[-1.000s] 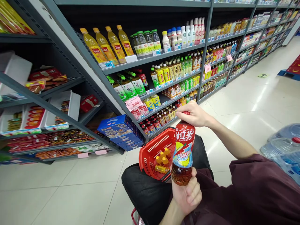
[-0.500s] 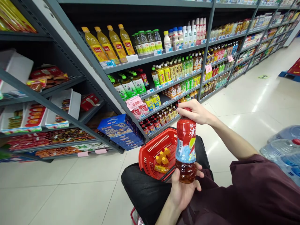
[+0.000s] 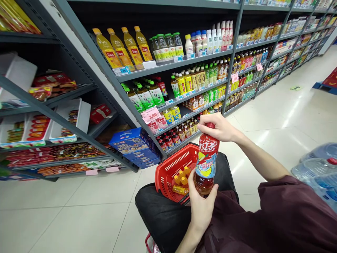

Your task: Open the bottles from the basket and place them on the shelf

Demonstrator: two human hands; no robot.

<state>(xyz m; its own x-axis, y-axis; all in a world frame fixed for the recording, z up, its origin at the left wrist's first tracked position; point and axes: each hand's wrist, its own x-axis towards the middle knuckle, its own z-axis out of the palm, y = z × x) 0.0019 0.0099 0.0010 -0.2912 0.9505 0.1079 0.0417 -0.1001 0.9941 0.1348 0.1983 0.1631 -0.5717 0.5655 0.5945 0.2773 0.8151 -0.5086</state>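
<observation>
A bottle of iced tea [image 3: 206, 158] with a red and blue label stands slightly tilted between my two hands. My right hand [image 3: 217, 127] is closed around its neck, just under the red cap. Lower down, my left hand [image 3: 201, 203] grips the bottle's base, with the thumb and fingers on opposite sides. The front of the label, with a yellow lemon picture, faces me. Beyond the bottle, a red shopping basket [image 3: 164, 168] sits on the floor past my knees. Several small orange-drink bottles [image 3: 181, 179] lie or stand in it.
Drink shelves [image 3: 173, 65] run ahead and off to the right. Snack shelves [image 3: 65, 160] are at the left, with blue cartons [image 3: 131, 142] stacked at the corner. Large water bottles [image 3: 316, 168] stand at my right. Tiled floor [image 3: 100, 207] shows at the lower left.
The bottle has been turned so the label's front replaces its barcode side, and it leans more. My left hand has shifted from loosely under the base to gripping its sides.
</observation>
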